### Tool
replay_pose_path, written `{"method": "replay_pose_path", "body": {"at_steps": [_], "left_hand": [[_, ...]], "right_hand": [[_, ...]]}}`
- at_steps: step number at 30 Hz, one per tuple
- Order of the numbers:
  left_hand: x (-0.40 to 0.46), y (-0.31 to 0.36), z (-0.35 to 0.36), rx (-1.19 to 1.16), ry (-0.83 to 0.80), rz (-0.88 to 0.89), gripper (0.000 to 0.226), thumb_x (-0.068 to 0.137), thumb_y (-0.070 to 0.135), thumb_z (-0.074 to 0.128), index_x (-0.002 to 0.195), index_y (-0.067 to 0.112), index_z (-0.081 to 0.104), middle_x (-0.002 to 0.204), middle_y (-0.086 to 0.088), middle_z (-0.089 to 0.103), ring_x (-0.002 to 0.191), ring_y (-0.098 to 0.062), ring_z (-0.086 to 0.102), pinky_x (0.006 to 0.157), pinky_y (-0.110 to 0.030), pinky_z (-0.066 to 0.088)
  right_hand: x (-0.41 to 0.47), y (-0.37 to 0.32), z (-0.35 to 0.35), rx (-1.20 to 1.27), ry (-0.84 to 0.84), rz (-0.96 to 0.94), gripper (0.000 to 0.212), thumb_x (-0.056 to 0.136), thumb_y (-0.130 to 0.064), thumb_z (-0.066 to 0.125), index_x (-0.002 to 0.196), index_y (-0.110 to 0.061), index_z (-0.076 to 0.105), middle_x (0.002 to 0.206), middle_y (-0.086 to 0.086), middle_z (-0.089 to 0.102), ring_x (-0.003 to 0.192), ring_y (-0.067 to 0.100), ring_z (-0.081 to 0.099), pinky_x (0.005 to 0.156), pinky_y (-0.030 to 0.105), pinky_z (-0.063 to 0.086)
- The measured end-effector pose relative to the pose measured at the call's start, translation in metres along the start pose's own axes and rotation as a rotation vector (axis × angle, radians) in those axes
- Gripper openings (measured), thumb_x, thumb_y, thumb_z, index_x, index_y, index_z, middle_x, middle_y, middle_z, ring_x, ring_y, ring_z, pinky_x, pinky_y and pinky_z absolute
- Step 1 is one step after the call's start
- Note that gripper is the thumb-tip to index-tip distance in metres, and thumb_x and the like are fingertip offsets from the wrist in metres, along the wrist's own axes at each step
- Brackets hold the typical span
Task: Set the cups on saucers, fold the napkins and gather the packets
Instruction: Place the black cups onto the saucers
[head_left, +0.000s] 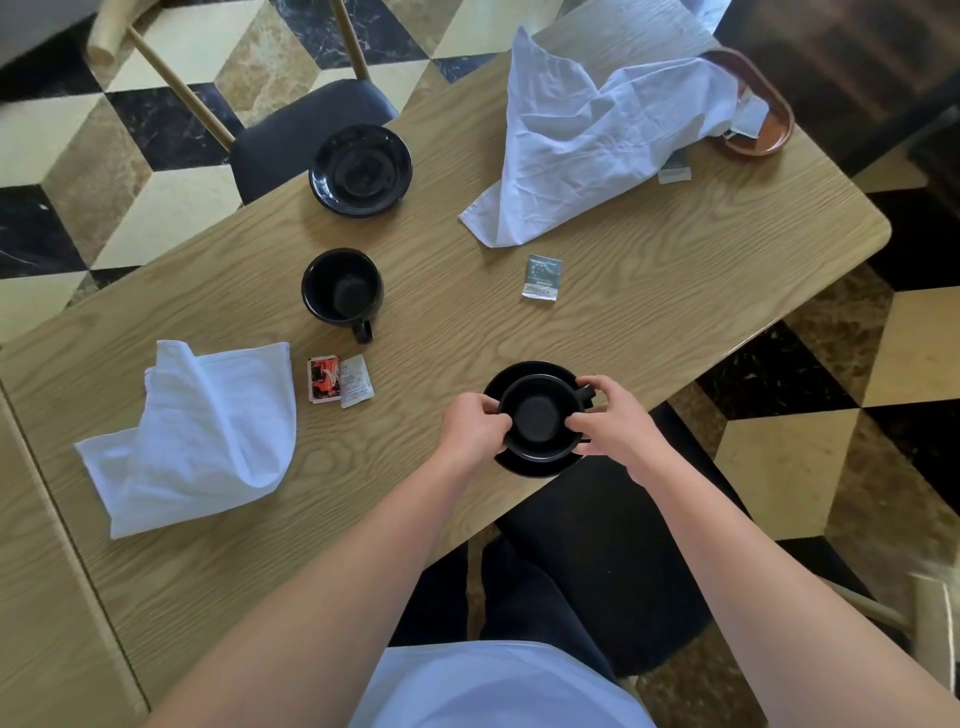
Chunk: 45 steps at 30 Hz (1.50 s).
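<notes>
Left hand: I am seeing my left hand (475, 423) curling its fingers round the left rim of the near black cup (540, 418), low in the middle of the frame.
Right hand: my right hand (615, 423) is gripping the same cup from the right, its fingers lying beside the handle, which is pointing to the upper right.
Near cup: it is sitting upright on the near saucer (524, 466), close to the table (675, 291) edge nearest me; I cannot tell whether it is fully resting there or just above.
Second cup: the other black cup (342, 293) is standing alone on the wood at centre left, handle pointing down the frame.
Second saucer: the far saucer (361, 169) is lying bare at upper centre left, apart from that cup.
Napkins: the left napkin (192, 436) is lying rumpled at lower left; the far napkin (597, 135) is sprawling unfolded at upper right, its top edge draping into the brown tray (769, 135).
Packets: the red packet (323, 379) and the white packet (357, 381) are touching just right of the left napkin; the grey packet (541, 276) is lying alone at centre right; more packets are peeking from under the far napkin by the tray.
</notes>
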<state>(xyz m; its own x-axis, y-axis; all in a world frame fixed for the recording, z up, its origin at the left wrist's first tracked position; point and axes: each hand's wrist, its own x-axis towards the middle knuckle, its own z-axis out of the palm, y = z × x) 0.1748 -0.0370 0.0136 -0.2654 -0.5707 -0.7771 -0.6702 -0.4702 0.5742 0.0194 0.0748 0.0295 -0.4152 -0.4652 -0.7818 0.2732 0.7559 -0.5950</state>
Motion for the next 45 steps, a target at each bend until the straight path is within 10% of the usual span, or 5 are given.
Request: {"method": "replay_pose_path", "body": {"at_steps": [12,19,27,33,45], "left_hand": [[-0.002,-0.005,0.001,0.040,0.008,0.020,0.016,0.090,0.017,0.070,0.104,0.010,0.071,0.094,-0.004,0.075,0.087,-0.021,0.074,0.085,-0.044,0.061],[-0.013,-0.012,-0.034,0.122,0.132,0.080,0.058,0.086,0.062,0.060,0.121,0.016,0.064,0.101,0.003,0.073,0.084,-0.012,0.074,0.084,-0.040,0.061],[0.003,-0.031,-0.123,-0.303,0.269,-0.091,0.021,0.099,0.035,0.057,0.102,0.015,0.064,0.093,-0.008,0.073,0.073,-0.019,0.075,0.064,-0.033,0.063],[0.034,-0.013,-0.156,-0.701,0.233,-0.129,0.021,0.090,0.032,0.072,0.099,0.016,0.063,0.098,-0.014,0.068,0.075,-0.026,0.073,0.060,-0.035,0.060],[0.074,0.015,-0.151,-1.082,0.326,-0.184,0.020,0.080,0.000,0.078,0.081,0.006,0.059,0.092,-0.016,0.074,0.079,-0.032,0.077,0.054,-0.028,0.058]], "right_hand": [[0.000,0.000,0.001,0.032,-0.017,0.025,0.054,0.088,-0.010,0.075,0.131,-0.033,0.054,0.111,0.013,0.068,0.100,0.026,0.071,0.082,0.045,0.063],[0.000,-0.005,-0.012,-0.049,-0.013,0.042,0.067,0.083,-0.029,0.082,0.140,-0.029,0.047,0.111,0.009,0.069,0.095,0.020,0.074,0.076,0.032,0.063],[0.010,-0.055,-0.011,-0.498,0.415,-0.206,0.046,0.091,-0.053,0.059,0.121,-0.018,0.061,0.085,-0.010,0.063,0.075,0.005,0.060,0.062,0.030,0.045],[0.042,-0.116,0.084,-0.505,0.167,-0.321,0.027,0.089,-0.037,0.066,0.108,-0.018,0.067,0.089,-0.003,0.071,0.079,0.009,0.067,0.069,0.029,0.053],[0.116,-0.202,0.221,-0.529,-0.096,-0.377,0.056,0.084,-0.033,0.057,0.140,-0.029,0.056,0.115,-0.001,0.071,0.097,0.011,0.065,0.072,0.022,0.048]]}}
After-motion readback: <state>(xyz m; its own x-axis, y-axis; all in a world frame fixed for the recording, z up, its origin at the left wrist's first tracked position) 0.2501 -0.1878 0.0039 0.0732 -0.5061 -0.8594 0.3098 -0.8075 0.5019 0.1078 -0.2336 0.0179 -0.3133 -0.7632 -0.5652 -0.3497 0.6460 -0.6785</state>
